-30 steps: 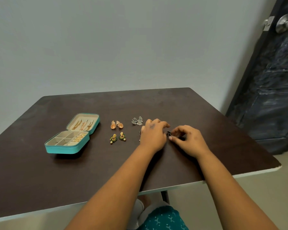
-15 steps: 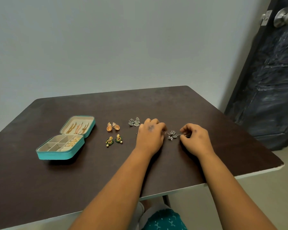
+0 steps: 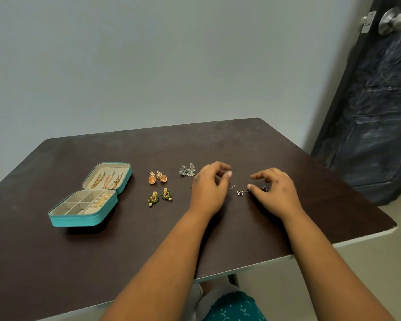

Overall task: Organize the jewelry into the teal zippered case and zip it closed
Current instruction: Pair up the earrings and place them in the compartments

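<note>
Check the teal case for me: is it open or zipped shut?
Open. The teal case lies with its lid tipped back, showing gold pieces along the lid and beige compartments in the base.

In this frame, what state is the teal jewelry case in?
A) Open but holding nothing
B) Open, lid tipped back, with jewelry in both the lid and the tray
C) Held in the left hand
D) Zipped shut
B: the teal case sits open on the table, with gold pieces in its lid and tray, untouched by either hand.
</note>
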